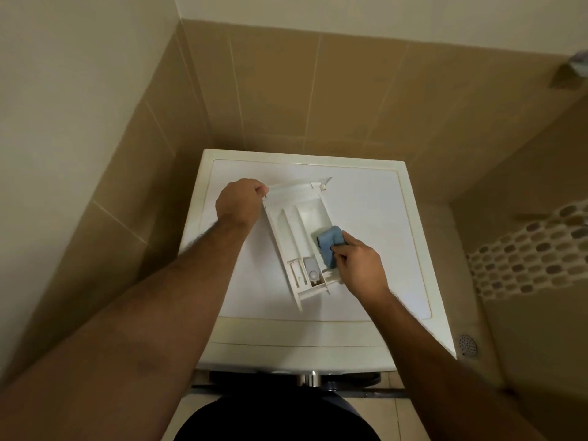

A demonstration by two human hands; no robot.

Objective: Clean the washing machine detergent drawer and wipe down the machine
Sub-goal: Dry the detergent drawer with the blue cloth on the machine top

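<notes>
Two bare forearms reaching in from the near edge, one to each side. Right hand pinched shut around one folded blue cloth, pressing it into the right-hand compartment of the detergent drawer. One drawer only, out of its slot, lying flat and slightly skewed on the top of the washing machine, narrow inner end with its small fittings toward the camera, front panel toward the wall. Three long compartments countable inside, plus a cluster of small parts at the near end. Left hand curled closed on the drawer's far left corner, at the front panel. Plenty of bare white lid on every side of the drawer, widest to the right and behind; drawer well inside the lid's raised rim. Machine tucked into a corner: tan tiled wall just behind, another close along the left. To the right, lower down, one round floor drain and a band of pebble mosaic.
</notes>
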